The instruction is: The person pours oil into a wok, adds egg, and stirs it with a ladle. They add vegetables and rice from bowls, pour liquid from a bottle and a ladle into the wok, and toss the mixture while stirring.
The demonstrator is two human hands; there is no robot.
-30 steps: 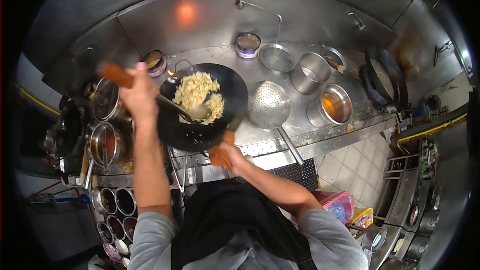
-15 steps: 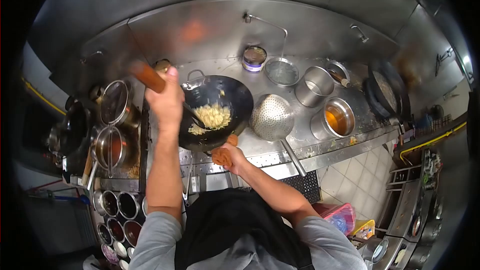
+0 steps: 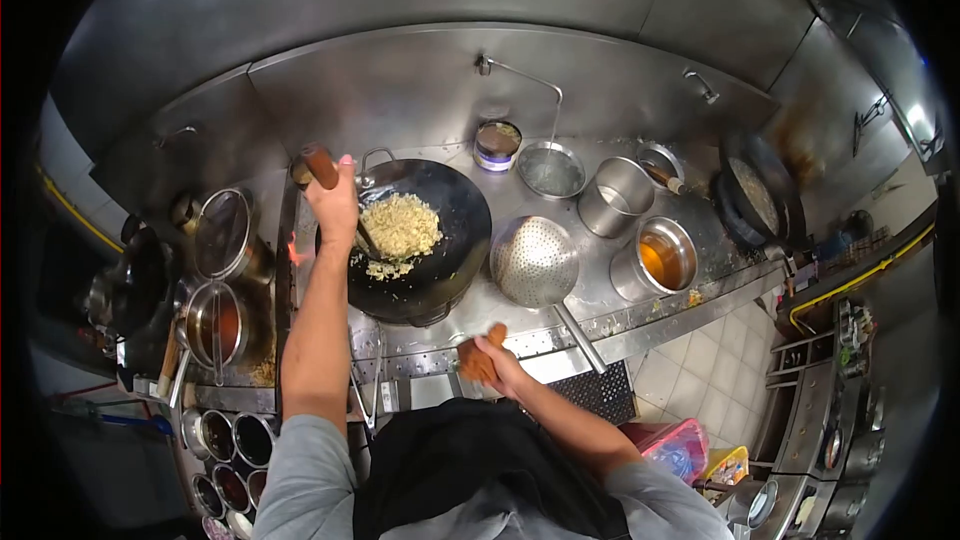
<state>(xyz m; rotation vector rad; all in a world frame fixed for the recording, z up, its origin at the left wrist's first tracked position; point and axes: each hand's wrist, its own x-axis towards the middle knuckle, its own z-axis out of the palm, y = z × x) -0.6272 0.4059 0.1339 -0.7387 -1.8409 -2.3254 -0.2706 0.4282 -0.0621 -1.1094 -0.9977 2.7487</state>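
Note:
My left hand (image 3: 332,208) is closed around the wooden handle (image 3: 320,167) of a metal cooking utensil, whose lower end reaches into the left side of a black wok (image 3: 455,240). Pale fried rice (image 3: 402,225) lies in the wok, with a small clump at its lower left. My right hand (image 3: 502,364) grips an orange-brown cloth (image 3: 477,362) in front of the wok, apart from its near loop handle (image 3: 433,317). To the right of the wok rests a perforated ladle (image 3: 535,261) with a long metal handle.
Behind stand a tin can (image 3: 497,146) and a water-filled bowl (image 3: 551,171) under a thin tap. Farther right are a steel pot (image 3: 615,198), a pot of orange liquid (image 3: 662,258) and stacked woks (image 3: 765,190). Strainers over pots (image 3: 216,325) and sauce containers sit left. Tongs (image 3: 372,390) lie near the front edge.
My right hand, with the cloth, has come away from the wok's rim toward me. The rice is now more spread out and farther left. The view has shifted slightly.

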